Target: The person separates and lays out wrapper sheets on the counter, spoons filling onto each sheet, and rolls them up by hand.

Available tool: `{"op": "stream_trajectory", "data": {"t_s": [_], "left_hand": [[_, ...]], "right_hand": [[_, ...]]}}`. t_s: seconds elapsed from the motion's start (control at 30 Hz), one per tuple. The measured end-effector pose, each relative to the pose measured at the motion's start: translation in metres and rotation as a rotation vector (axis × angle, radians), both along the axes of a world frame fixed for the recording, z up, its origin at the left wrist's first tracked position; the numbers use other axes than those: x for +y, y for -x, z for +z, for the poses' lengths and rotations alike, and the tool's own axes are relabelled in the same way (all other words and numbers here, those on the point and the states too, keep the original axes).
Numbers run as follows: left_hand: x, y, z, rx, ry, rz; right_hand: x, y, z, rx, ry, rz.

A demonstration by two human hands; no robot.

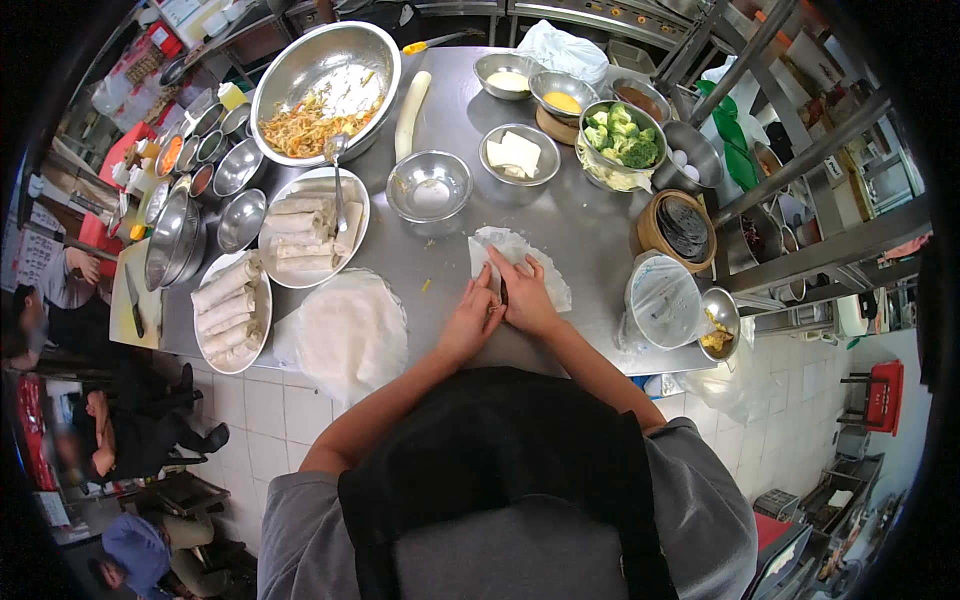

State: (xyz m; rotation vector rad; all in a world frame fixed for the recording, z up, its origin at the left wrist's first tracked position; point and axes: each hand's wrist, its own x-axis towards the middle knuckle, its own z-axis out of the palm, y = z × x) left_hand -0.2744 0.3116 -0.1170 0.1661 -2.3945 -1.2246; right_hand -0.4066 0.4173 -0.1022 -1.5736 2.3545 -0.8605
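A thin, pale spring roll wrapper (548, 281) lies in front of me on the steel table. My left hand (474, 318) is closed on its near left edge, fingers held together. Beside it, almost touching, my right hand (528, 292) grips the wrapper with its fingers bent over the sheet. Anything beneath my fingers is hidden. To the left is a stack of round wrappers (352, 335). Rolled spring rolls fill two oval plates, a front plate (266, 312) and a rear plate (362, 215); a spoon (340, 190) leans from the mixing bowl across the rear one.
A large mixing bowl (385, 70) holds shredded filling. Behind my hands stand a metal bowl (430, 205), a bowl of white slabs (520, 172) and broccoli (625, 140). A bamboo steamer (655, 240) and plastic-lined tub (663, 300) are at right. People are at far left.
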Motion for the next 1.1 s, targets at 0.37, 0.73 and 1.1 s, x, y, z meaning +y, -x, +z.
{"op": "stream_trajectory", "data": {"t_s": [0.37,0.73,1.1], "left_hand": [[-0.020,0.005,-0.002,-0.087,-0.021,-0.161],[-0.029,0.005,-0.004,-0.185,0.092,-0.151],[-0.028,0.013,0.008,-0.210,0.128,-0.187]], "right_hand": [[0.014,0.012,0.036,-0.318,-0.198,0.118],[0.051,0.052,0.026,-0.254,0.077,-0.131],[0.076,0.044,0.000,-0.312,-0.180,-0.613]]}}
